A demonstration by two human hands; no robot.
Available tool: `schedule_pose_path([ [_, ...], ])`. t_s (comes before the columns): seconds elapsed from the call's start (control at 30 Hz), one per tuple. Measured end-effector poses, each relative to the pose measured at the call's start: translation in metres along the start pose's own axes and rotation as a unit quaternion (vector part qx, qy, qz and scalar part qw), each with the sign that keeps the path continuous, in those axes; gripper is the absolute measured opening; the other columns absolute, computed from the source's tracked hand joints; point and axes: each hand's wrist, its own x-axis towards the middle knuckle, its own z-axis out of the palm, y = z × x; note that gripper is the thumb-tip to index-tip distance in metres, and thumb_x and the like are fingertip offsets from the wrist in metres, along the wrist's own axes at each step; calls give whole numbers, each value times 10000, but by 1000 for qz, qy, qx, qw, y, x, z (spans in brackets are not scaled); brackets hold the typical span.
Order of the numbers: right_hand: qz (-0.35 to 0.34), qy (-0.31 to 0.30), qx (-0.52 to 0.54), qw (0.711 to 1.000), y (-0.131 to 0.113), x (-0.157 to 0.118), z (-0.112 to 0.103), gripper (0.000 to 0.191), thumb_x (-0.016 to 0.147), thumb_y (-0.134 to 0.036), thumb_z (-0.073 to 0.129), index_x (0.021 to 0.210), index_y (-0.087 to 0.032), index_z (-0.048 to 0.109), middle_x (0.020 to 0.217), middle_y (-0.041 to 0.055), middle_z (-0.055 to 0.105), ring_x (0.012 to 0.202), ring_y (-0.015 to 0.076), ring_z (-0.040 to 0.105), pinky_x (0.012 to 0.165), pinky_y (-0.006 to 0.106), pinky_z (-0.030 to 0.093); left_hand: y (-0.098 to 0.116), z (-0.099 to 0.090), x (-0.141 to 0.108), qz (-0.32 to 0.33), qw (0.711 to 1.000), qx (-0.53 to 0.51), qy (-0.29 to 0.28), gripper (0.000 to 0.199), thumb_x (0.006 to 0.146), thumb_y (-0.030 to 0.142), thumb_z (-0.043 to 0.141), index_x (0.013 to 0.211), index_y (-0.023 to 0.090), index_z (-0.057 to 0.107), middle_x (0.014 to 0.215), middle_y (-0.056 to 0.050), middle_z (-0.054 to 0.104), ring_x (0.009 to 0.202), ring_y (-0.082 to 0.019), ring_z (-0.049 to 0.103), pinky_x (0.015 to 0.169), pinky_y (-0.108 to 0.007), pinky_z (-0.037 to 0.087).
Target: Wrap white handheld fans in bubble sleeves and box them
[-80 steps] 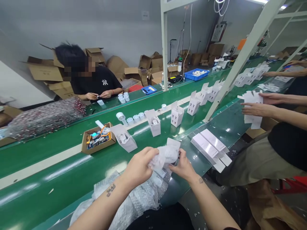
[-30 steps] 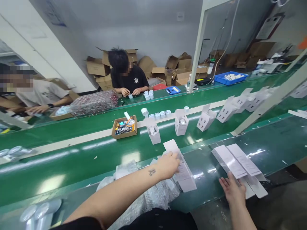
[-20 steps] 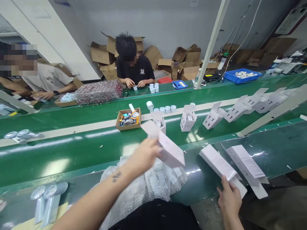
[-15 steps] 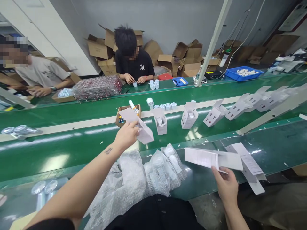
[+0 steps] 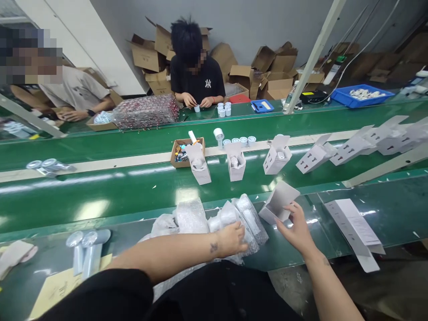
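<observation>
My right hand (image 5: 296, 225) grips an open white cardboard box (image 5: 280, 200) by its near side, thumb and fingers on its wall. The box is tilted above the bench edge, its mouth facing me. My left hand (image 5: 233, 239) reaches across my front, its fingers curled onto a bubble-wrapped package (image 5: 249, 214) in the pile of bubble wrap (image 5: 192, 216). What lies inside the wrap shows only as pale shapes. To the right, a flattened white box (image 5: 354, 223) lies on the bench. An open filled white box (image 5: 199, 171) stands on the green belt.
Several filled white boxes (image 5: 276, 160) line the green conveyor belt (image 5: 133, 196). A small carton of parts (image 5: 179, 154) stands behind them. Pale blue shower-head-like pieces (image 5: 88, 249) lie at left. Across the belt, two people work; a blue tray (image 5: 359, 100) sits at back right.
My left hand has let go of the filled box, now standing on the belt, and moved to the bubble-wrapped packages. The flat box in my right hand has been opened out and moved left.
</observation>
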Motion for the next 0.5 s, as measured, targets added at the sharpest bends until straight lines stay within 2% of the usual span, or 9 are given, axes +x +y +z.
schedule_pose_path([
  [0.07,-6,-8,11,1000,-1,2,1,405,783,-328,609,1150,-239,462,1308,144,395,1287,321,394,917,486,476,17,21,14,25,999,9,-29,278,735,234,668,1011,259,665,874,-91,691,880,-250,571,866,-438,349],
  [0.17,10,-5,18,1000,-3,-1,1,423,767,-320,626,1153,-238,475,1314,146,406,1284,320,404,910,468,489,12,36,17,52,998,4,-34,240,716,178,651,936,265,686,797,-63,673,752,-210,567,774,-388,356],
  [0.23,21,-2,37,999,-5,-4,0,441,763,-315,628,1168,-243,471,1322,141,403,1265,304,425,895,445,507,3,36,15,66,997,1,-35,148,703,167,648,804,266,692,786,-47,660,740,-198,560,748,-370,349],
  [0.3,28,0,59,998,-7,-7,0,443,761,-309,624,1172,-248,467,1339,135,390,1247,287,441,875,425,524,-2,34,15,56,998,4,-41,80,679,171,667,690,250,679,835,-55,663,813,-223,569,762,-386,346],
  [0.4,36,5,73,997,-8,-6,1,442,749,-311,627,1158,-255,470,1340,126,389,1233,277,450,858,416,537,0,33,23,19,998,14,-55,73,649,170,696,662,241,681,913,-82,670,913,-288,568,771,-431,343],
  [0.5,38,4,81,996,-8,-4,0,448,739,-310,631,1153,-258,469,1327,115,397,1230,267,452,862,413,538,5,32,30,11,997,13,-76,95,649,136,681,660,229,671,825,-90,666,851,-282,576,731,-417,351],
])
